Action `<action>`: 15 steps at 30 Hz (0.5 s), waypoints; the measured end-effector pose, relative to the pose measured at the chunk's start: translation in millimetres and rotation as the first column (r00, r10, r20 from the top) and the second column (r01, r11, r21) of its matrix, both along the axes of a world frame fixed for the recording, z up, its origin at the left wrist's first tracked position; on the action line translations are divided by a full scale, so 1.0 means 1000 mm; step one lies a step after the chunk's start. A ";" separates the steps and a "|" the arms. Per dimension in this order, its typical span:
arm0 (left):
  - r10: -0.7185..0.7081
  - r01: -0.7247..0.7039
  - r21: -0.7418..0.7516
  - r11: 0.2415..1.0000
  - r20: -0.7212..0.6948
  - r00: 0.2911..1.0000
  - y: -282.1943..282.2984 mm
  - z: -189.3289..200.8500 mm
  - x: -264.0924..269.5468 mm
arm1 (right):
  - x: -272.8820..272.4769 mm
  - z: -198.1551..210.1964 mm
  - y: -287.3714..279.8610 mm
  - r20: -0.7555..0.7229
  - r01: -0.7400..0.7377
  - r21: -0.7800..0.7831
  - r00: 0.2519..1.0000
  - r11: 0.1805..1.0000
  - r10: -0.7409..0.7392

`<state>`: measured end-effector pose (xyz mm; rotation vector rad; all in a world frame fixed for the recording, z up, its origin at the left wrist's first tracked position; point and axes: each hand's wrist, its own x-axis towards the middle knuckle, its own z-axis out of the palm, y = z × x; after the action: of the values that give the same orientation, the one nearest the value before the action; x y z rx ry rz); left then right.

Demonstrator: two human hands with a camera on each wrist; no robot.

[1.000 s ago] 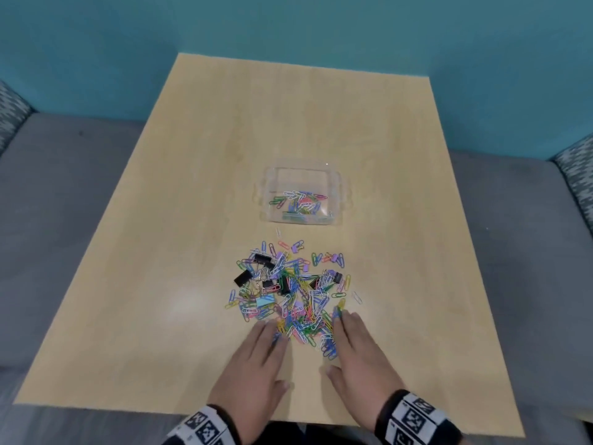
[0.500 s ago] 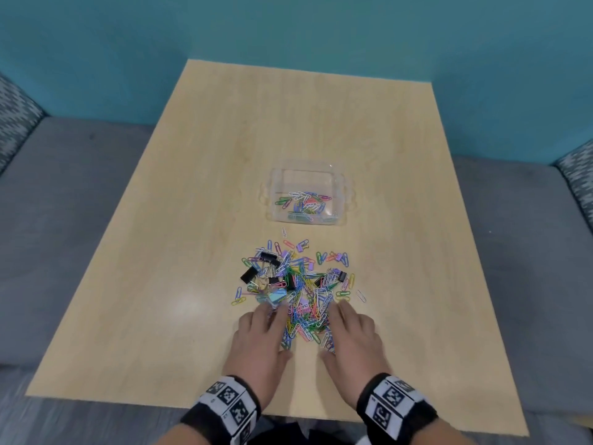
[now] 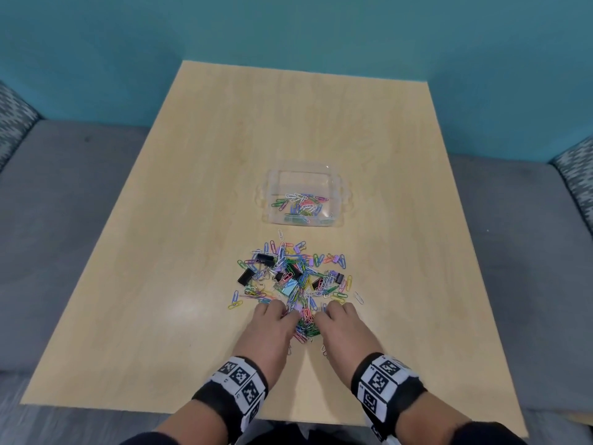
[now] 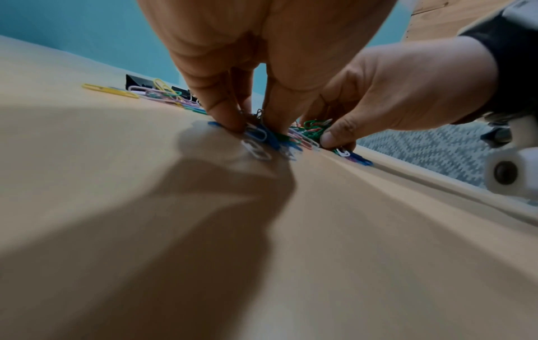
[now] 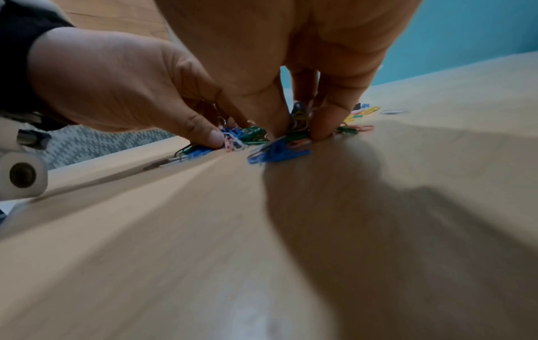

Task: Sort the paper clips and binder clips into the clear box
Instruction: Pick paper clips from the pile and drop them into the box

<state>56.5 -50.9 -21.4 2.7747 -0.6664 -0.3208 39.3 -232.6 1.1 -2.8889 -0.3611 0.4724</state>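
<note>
Where fingers lay flat, hands (image 3: 308,326) now bunching clips (image 3: 305,322).

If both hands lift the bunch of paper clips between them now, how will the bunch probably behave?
The paper clips lie loose and tangled, so some will likely hang in chains and others slip off. Left hand and right hand only pinch the near edge, so most clips probably stay on the table.

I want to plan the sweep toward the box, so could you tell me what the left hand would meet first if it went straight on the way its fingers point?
The left hand would first meet the pile of clips at its fingertips, probably the pale blue binder clip; the clear box lies farther on.
</note>
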 end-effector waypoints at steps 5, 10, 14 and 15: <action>0.046 -0.046 0.005 0.999 -0.057 0.997 0.005 0.007 0.007 | 0.009 0.010 -0.009 -0.108 -0.025 0.037 0.994 0.999 0.029; 0.138 -0.145 -0.034 0.989 -0.153 0.979 0.014 0.007 0.016 | 0.018 0.010 -0.015 -0.106 0.053 0.025 0.993 0.998 -0.050; 0.249 -0.286 -0.132 0.949 -0.243 0.938 0.018 0.017 0.017 | 0.025 0.015 -0.019 -0.229 0.182 0.147 0.963 0.972 -0.146; 0.268 -0.317 -0.147 0.937 -0.277 0.923 0.019 0.018 0.018 | 0.027 0.017 -0.022 -0.262 0.223 0.189 0.950 0.956 -0.170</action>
<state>74.7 -32.1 -3.8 2.5411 -0.2004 -0.5070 66.7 -254.2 18.1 -2.5823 -0.0756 0.6953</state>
